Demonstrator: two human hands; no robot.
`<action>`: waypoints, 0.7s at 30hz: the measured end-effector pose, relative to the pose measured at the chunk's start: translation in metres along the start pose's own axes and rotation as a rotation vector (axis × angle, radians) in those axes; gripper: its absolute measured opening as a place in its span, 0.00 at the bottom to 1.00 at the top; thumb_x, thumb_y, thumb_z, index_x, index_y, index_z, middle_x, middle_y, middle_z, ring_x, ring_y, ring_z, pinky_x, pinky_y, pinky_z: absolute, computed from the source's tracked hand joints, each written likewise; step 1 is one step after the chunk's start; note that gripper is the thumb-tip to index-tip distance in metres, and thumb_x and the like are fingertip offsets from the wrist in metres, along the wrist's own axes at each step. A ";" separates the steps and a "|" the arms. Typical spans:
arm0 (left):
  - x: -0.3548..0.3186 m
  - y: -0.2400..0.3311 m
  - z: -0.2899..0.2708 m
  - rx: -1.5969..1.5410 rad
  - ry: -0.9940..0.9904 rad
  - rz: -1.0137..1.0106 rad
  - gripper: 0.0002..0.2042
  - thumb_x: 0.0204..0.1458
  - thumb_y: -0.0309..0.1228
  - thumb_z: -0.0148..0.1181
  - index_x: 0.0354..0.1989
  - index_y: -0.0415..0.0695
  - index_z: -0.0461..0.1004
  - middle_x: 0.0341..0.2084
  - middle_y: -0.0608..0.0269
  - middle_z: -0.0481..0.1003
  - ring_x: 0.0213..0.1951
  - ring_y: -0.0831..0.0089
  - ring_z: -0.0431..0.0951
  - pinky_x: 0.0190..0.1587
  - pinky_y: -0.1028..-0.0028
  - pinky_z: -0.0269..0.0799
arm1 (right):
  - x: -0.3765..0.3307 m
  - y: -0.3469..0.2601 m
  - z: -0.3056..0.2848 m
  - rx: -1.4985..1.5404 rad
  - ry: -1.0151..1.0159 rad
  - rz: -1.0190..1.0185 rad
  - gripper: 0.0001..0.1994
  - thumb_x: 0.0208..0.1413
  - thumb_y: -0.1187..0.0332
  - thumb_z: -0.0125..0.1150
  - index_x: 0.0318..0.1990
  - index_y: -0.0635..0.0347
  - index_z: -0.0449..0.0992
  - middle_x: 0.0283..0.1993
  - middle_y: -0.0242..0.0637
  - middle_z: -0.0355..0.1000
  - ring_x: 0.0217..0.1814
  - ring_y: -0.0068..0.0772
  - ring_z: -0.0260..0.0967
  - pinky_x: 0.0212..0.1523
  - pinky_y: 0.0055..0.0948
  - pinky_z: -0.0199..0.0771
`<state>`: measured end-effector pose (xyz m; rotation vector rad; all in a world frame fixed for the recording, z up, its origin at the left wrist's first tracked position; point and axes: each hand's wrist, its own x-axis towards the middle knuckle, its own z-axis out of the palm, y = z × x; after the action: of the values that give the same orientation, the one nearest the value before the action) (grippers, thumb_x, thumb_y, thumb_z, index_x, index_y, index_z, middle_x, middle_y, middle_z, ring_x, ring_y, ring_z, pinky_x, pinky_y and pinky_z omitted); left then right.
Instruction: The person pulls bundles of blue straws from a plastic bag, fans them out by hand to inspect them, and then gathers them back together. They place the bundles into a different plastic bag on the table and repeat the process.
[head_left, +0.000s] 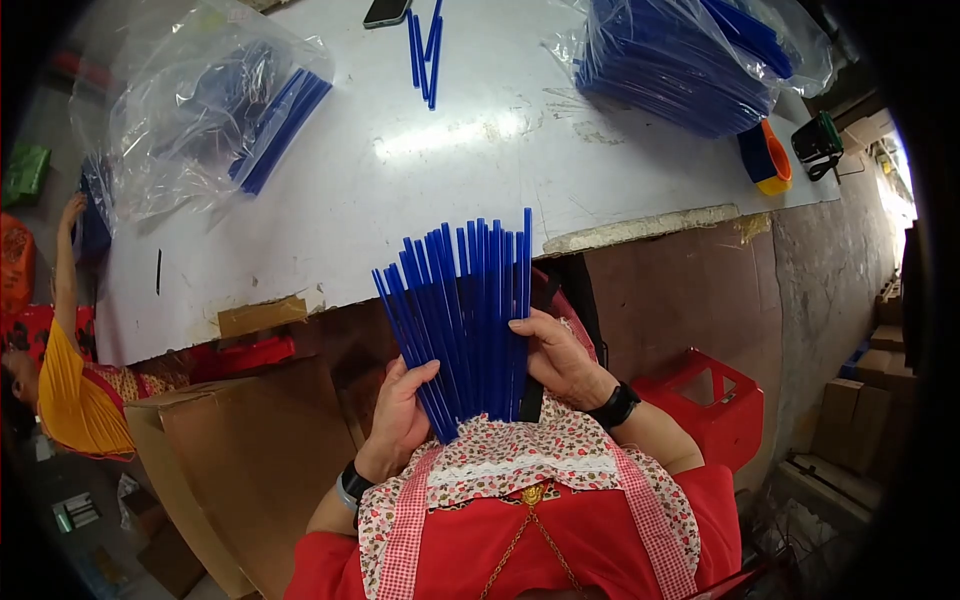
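A fanned bundle of long, thin blue plastic strips [475,310] stands between my two hands, in front of the table edge. Its upper ends are uneven, and one strip at the right rises above the others. My left hand [403,408] grips the lower left side of the bundle, thumb laid across the strips. On the right side, somewhat higher, my right hand [563,362] is closed on the same bundle with its thumb in front. The fingers behind the strips are hidden. The lower ends rest against my flowered apron [520,450].
On the white table [350,190] lie several loose blue strips [425,55], a phone [386,11], two plastic bags of strips [160,130] [680,70] and a tape roll [768,158]. A cardboard box [250,450] and a red stool [705,400] flank me. Another person [85,400] works at left.
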<state>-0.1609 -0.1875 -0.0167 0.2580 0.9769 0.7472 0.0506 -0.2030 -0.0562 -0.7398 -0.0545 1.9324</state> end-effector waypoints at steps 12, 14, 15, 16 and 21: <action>0.011 -0.016 0.013 0.308 -0.117 -0.001 0.17 0.53 0.22 0.56 0.52 0.39 0.67 0.45 0.57 0.74 0.44 0.70 0.77 0.48 0.70 0.74 | -0.002 0.002 0.021 -0.113 0.060 0.051 0.16 0.59 0.72 0.51 0.54 0.63 0.68 0.50 0.39 0.72 0.51 0.30 0.71 0.55 0.32 0.71; 0.009 -0.017 0.009 0.253 -0.079 0.015 0.17 0.52 0.20 0.55 0.52 0.39 0.68 0.44 0.57 0.75 0.44 0.70 0.77 0.48 0.70 0.74 | -0.004 0.001 0.019 -0.006 0.060 0.024 0.16 0.60 0.72 0.49 0.55 0.62 0.67 0.51 0.38 0.71 0.50 0.29 0.71 0.54 0.31 0.71; 0.008 -0.017 0.006 0.226 -0.060 0.024 0.18 0.51 0.19 0.54 0.52 0.39 0.68 0.44 0.57 0.75 0.44 0.69 0.77 0.48 0.70 0.75 | -0.004 0.000 0.017 -0.005 0.060 0.024 0.16 0.60 0.72 0.49 0.55 0.62 0.67 0.51 0.38 0.71 0.50 0.29 0.71 0.54 0.31 0.71; 0.008 -0.017 0.003 0.227 -0.059 0.024 0.18 0.51 0.19 0.54 0.52 0.39 0.68 0.44 0.57 0.75 0.44 0.69 0.77 0.48 0.70 0.75 | -0.004 0.000 0.015 0.003 0.044 0.033 0.16 0.60 0.72 0.49 0.56 0.62 0.67 0.51 0.38 0.71 0.51 0.29 0.71 0.55 0.31 0.71; 0.006 -0.012 -0.005 0.122 -0.029 0.001 0.20 0.49 0.17 0.51 0.53 0.38 0.68 0.45 0.56 0.75 0.44 0.68 0.77 0.49 0.68 0.74 | -0.003 -0.001 0.011 0.023 -0.015 0.043 0.17 0.60 0.72 0.49 0.57 0.62 0.67 0.52 0.39 0.71 0.52 0.29 0.70 0.55 0.31 0.71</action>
<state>-0.1575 -0.1923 -0.0296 0.3750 0.9962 0.6842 0.0466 -0.2025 -0.0457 -0.7161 -0.0254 1.9766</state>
